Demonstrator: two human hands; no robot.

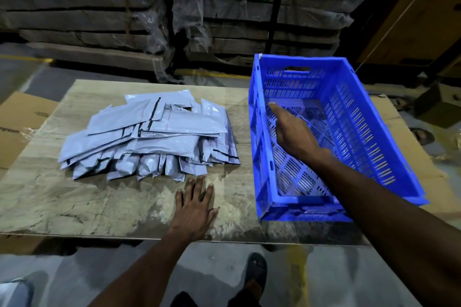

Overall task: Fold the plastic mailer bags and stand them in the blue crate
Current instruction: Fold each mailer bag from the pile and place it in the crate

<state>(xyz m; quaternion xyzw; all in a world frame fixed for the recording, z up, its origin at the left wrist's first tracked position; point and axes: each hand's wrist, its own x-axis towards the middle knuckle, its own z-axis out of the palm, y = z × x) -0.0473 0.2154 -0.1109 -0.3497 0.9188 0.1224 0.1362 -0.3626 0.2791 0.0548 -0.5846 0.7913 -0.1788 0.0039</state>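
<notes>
A loose pile of several grey plastic mailer bags (154, 134) lies on the left half of the worn wooden table (74, 197). The blue slatted crate (361, 117) stands on the table's right side with no bags inside it. My left hand (194, 204) rests flat on the table, fingers spread, just below the pile and not touching it. My right hand (291, 132) reaches over the crate's near wall into the crate, one finger stretched out toward its far left corner, holding nothing.
Flattened cardboard (17, 127) sticks out past the table's left and right edges. Wrapped stacks of flat cartons (249, 12) rise behind the table. A sandalled foot (254, 274) stands on the floor below the near edge.
</notes>
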